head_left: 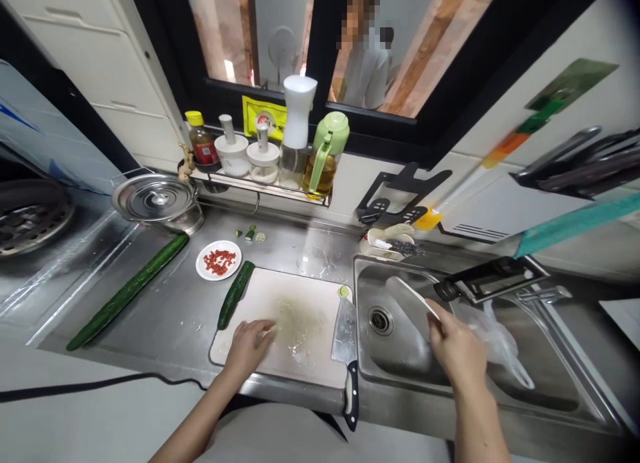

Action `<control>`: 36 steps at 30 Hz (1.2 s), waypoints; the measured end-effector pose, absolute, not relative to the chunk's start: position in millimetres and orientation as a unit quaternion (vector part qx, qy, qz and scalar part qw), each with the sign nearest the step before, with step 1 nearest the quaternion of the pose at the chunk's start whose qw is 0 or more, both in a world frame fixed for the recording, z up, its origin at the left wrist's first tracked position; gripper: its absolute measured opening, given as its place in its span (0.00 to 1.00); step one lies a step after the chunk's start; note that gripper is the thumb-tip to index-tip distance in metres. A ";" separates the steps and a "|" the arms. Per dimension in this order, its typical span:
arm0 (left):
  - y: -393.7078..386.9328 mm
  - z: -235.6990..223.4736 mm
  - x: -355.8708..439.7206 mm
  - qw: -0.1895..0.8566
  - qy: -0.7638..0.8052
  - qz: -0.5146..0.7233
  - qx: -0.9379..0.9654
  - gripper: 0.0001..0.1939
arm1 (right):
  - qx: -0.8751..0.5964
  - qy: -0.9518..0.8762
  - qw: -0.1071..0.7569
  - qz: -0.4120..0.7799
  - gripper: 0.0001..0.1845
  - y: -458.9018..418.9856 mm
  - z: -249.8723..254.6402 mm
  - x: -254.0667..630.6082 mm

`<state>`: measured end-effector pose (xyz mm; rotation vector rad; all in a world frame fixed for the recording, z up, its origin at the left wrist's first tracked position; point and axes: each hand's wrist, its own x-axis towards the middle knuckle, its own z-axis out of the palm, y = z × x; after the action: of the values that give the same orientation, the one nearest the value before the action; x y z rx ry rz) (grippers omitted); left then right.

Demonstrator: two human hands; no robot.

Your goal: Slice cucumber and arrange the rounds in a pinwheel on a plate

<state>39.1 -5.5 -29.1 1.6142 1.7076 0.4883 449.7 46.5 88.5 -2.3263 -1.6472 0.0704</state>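
Observation:
My right hand pinches the rim of a white plate, which is tilted nearly edge-on over the left sink basin. Low over the left part of the pale cutting board is my left hand. Its fingers are slightly bent and apart, with nothing visible in them. Wet, greenish smears mark the board's middle. A cleaver with a black handle lies along the right edge, a cucumber slice by its tip. A short piece of cucumber rests against the board's upper left edge.
A long cucumber, a small plate of red pieces and cucumber scraps lie on the steel counter. Behind are a lidded pot and a condiment shelf. A plastic bag hangs in the right basin.

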 end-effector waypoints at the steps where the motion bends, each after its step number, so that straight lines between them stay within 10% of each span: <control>1: -4.8 -28.7 39.9 0.361 0.664 0.190 0.626 0.17 | -0.814 -0.553 0.173 0.027 0.22 48.5 83.9 445.8; 12: -3.2 -28.4 45.2 0.354 0.674 0.193 0.619 0.16 | -0.735 -0.300 0.495 0.352 0.28 146.8 9.2 362.7; 36: -17.9 -29.5 33.9 0.348 0.702 0.242 0.572 0.19 | -0.705 -0.224 0.481 0.470 0.21 221.8 -74.9 266.2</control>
<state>33.9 -17.9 -29.5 1.4836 1.8218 0.6270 266.2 221.8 -74.9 -1.7204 -0.5468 1.1470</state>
